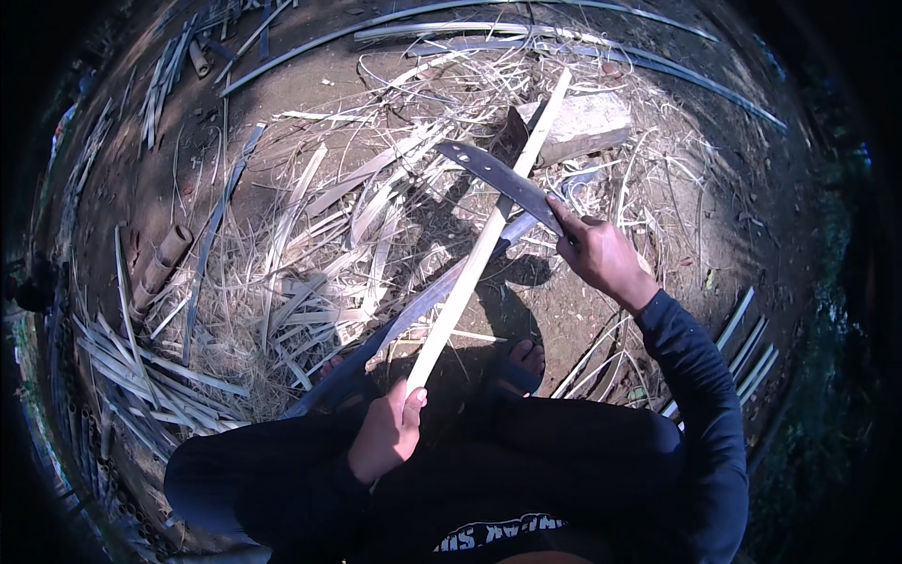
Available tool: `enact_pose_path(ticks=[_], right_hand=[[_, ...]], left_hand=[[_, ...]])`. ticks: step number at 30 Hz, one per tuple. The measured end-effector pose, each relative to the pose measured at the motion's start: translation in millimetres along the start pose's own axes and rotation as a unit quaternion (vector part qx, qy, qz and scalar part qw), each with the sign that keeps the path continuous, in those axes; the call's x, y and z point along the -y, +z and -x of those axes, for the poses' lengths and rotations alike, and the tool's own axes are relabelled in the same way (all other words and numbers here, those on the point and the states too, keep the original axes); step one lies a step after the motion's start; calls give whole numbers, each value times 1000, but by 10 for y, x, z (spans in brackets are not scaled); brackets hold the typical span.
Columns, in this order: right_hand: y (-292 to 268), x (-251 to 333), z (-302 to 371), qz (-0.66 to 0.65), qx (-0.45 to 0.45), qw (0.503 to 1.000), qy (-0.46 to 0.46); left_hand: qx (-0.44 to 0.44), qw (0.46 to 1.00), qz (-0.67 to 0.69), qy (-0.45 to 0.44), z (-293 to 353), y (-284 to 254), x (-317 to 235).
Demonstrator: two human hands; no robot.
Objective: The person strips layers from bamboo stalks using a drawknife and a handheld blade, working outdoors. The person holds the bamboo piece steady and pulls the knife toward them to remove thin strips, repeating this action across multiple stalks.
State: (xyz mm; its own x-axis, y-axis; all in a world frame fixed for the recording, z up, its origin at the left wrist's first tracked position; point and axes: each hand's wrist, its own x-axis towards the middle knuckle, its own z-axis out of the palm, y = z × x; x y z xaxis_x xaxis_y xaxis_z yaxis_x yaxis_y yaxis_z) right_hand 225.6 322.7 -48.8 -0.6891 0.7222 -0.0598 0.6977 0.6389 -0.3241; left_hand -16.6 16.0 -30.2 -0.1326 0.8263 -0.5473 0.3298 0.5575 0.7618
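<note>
My left hand (pixel 387 428) is closed around the near end of a long pale bamboo strip (pixel 460 293), which slants away from me to the upper right. Its far part passes over a short log (pixel 587 122) on the ground. In my right hand (pixel 606 256) is a machete, gripped with the index finger laid along the blade. The dark, curved machete blade (pixel 498 172) points to the upper left and crosses over the strip. Whether its edge touches the strip I cannot tell. The machete's handle is hidden in my fist.
Shavings and split strips (pixel 319 291) litter the ground ahead. A bundle of bamboo strips (pixel 150 376) lies at the left, near a bamboo tube section (pixel 162 268). Long bamboo poles (pixel 451 33) stretch across the far side. My sandalled foot (pixel 520 367) is just below the strip.
</note>
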Motion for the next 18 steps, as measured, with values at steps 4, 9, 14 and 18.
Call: enact_pose_path(ticks=[4, 9, 14, 18], right_hand=[[-67, 766, 333, 91, 72, 972, -205], [-33, 46, 161, 80, 29, 994, -67], [-30, -105, -63, 6, 3, 1000, -4], [-9, 389, 190, 153, 108, 967, -171]], left_hand=[[19, 998, 65, -6, 29, -24, -30], [18, 998, 66, 17, 69, -81, -48], [57, 991, 114, -39, -21, -156, -147], [64, 986, 146, -47, 78, -121, 56]])
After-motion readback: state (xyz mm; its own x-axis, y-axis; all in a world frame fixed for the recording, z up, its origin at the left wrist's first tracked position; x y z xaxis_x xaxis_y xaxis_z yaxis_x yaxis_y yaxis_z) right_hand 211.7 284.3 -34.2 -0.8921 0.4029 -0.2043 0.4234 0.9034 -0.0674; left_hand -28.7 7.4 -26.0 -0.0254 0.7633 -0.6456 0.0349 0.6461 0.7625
